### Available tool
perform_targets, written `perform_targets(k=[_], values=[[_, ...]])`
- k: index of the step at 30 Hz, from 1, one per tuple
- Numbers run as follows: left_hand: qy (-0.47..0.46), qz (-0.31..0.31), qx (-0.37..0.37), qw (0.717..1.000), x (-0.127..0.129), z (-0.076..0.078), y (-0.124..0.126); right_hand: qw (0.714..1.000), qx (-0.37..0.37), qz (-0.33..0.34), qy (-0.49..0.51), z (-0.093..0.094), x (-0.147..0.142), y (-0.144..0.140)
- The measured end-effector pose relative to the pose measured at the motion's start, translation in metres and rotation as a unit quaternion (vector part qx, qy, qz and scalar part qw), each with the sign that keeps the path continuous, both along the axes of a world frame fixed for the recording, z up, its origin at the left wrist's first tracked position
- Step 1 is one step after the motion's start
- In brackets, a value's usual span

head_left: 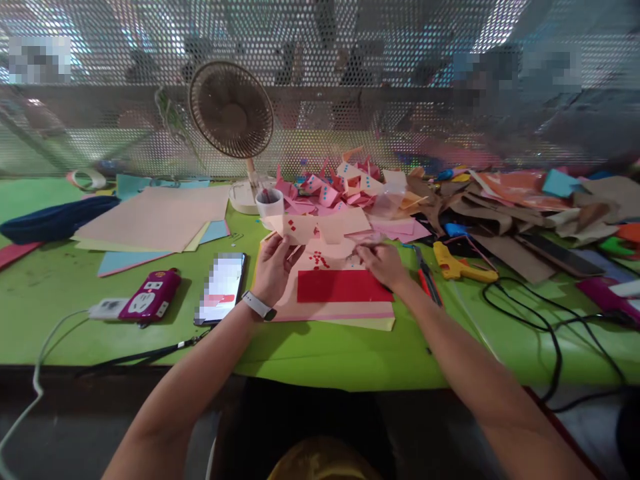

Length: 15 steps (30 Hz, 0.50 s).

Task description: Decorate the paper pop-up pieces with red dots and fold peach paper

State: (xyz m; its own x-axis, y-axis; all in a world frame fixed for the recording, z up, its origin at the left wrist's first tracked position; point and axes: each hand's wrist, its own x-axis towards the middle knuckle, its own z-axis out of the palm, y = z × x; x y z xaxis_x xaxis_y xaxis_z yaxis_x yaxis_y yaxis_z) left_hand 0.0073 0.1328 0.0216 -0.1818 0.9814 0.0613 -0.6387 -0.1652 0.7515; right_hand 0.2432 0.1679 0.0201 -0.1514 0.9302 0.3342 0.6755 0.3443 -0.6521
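My left hand [274, 270], with a watch on its wrist, grips the left end of a folded peach paper piece [333, 225]. Red dots mark that paper near my fingers. On the right, my right hand [383, 263] is closed in a pinch above the sheets; whatever is between the fingertips is too small to make out. Between the hands, several tiny red paper bits [319, 260] lie scattered on a peach sheet [285, 310]. A flat red paper strip [345, 287] rests just below them, close to my right wrist.
Behind the hands stand a white cup [270, 205], a fan [231, 110] and a heap of folded pink papers [340, 187]. To the right lie a cutter [427, 277] and a yellow glue gun [460, 263] with cables. A phone [221, 290] and purple power bank [153, 295] sit left.
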Motion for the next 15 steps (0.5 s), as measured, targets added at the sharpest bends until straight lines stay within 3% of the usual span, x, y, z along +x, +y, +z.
perform_targets(k=[5,8,11,15], values=[[0.013,-0.002,0.005,1.000,0.001,0.000,0.000,0.999,-0.022,-0.032,-0.034,-0.005,0.000,0.006],[0.014,0.000,0.004,1.000,0.001,0.000,0.000,0.994,-0.053,0.014,0.091,-0.010,-0.002,0.003],[0.006,0.001,-0.010,1.000,0.001,0.000,0.000,0.953,-0.119,0.082,0.266,-0.021,-0.011,-0.002],[-0.017,0.002,-0.030,0.999,0.000,0.000,0.000,0.930,-0.145,0.116,0.318,-0.032,-0.019,-0.005]])
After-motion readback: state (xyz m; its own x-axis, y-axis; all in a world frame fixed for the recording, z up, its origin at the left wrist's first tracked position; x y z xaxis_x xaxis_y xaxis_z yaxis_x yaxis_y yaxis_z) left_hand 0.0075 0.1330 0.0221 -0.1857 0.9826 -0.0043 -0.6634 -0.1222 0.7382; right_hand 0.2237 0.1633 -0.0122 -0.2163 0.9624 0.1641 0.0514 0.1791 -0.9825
